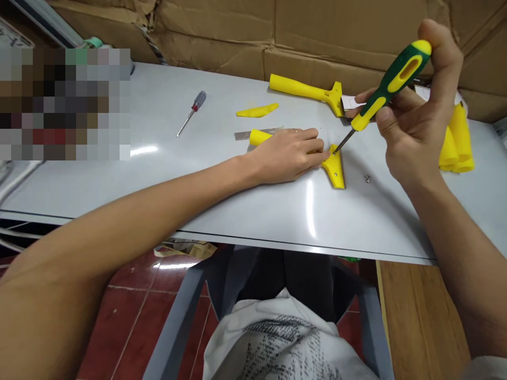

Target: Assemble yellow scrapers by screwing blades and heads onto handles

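My left hand [291, 154] is closed over the handle of a yellow scraper [335, 175], pressing it down on the table. Its head sticks out to the right, with a thin blade along the edge and a screw in it. My right hand [420, 116] grips a green and yellow screwdriver [390, 87], one finger on the butt end. The tilted shaft reaches down to the scraper head, its tip at the upper screw spot. Small screws [367, 179] lie to the right. Behind my left hand are loose blades [242, 135] and a yellow cover piece [257, 111].
A second yellow scraper [301, 88] lies at the back by the cardboard [222, 31]. Farther left is a small grey screwdriver [192, 112]. Several yellow handles [457, 142] are stacked at the right. The white table's [253, 221] front edge runs above my lap.
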The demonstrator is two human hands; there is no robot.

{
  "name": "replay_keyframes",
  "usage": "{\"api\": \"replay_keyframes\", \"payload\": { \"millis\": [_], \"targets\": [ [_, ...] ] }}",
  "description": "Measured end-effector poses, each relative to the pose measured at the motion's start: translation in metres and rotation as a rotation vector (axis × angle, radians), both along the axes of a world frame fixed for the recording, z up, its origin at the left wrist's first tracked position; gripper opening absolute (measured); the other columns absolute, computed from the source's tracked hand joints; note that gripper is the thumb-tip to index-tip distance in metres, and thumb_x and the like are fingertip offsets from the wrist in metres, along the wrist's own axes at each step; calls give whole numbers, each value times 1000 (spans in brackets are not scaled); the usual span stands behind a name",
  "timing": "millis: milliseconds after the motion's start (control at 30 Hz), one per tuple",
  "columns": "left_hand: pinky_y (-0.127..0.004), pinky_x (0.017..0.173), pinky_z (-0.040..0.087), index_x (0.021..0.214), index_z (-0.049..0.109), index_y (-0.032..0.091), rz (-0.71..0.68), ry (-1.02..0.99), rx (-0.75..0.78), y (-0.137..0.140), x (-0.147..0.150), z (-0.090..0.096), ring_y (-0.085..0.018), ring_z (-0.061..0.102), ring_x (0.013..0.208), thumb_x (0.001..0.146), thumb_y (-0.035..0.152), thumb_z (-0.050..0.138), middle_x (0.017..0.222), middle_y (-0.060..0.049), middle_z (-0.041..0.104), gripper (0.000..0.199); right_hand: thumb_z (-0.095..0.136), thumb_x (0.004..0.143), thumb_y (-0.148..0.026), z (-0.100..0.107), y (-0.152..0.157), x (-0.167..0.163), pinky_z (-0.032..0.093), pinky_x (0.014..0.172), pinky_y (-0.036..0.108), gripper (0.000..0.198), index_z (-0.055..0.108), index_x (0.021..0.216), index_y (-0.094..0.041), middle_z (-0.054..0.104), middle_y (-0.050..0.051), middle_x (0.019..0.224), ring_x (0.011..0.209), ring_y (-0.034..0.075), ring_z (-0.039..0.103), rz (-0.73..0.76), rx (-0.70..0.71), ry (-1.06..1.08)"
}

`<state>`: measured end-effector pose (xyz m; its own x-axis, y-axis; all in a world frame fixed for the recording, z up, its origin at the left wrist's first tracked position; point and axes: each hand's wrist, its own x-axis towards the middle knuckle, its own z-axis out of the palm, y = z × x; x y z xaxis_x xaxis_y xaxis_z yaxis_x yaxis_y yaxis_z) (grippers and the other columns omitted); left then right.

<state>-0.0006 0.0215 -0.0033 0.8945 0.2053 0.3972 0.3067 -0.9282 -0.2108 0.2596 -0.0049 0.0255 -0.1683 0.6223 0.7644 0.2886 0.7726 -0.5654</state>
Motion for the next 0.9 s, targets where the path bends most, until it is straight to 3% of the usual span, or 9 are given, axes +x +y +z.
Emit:
{"api": "replay_keyframes", "payload": {
  "millis": [200, 300, 467, 633, 900],
  "targets": [
    [-34, 74, 46, 137, 70, 19, 6, 14, 14, 0, 0, 0, -23, 65, 106, 118, 29, 38, 113, -10, 76, 38, 89, 85, -56, 9, -4, 7, 68, 115, 52, 76, 53, 152, -65, 32, -16, 173, 122, 25, 76, 130, -148, 13],
    [-34, 76, 47, 139, 70, 20, 14, 23, 9, 0, 0, 1, -23, 65, 108, 118, 31, 39, 115, -10, 75, 39, 89, 85, -54, 12, -2, 10, 68, 116, 54, 78, 53, 154, -65, 29, -18, 175, 124, 25, 75, 183, -149, -25],
    [-35, 77, 48, 138, 70, 20, 17, 31, 12, -1, 0, 2, -24, 65, 109, 118, 28, 38, 115, -10, 75, 39, 87, 88, -59, 15, -9, 5, 68, 116, 50, 74, 53, 154, -62, 30, -15, 174, 118, 21, 77, 87, -126, -65],
    [-35, 77, 48, 138, 71, 21, 18, 22, -6, -1, 1, 2, -23, 66, 110, 118, 26, 39, 115, -9, 76, 38, 87, 91, -52, 17, -17, -1, 68, 115, 50, 70, 53, 152, -65, 29, -13, 172, 116, 21, 77, 119, -166, -56],
    [-36, 75, 46, 139, 71, 21, 28, 27, 12, -1, 2, 1, -24, 65, 110, 118, 28, 38, 116, -9, 76, 39, 85, 91, -56, 13, -19, -5, 73, 103, 44, 66, 55, 150, -57, 37, -7, 165, 103, 18, 77, -67, -63, -52]
  ]
}}
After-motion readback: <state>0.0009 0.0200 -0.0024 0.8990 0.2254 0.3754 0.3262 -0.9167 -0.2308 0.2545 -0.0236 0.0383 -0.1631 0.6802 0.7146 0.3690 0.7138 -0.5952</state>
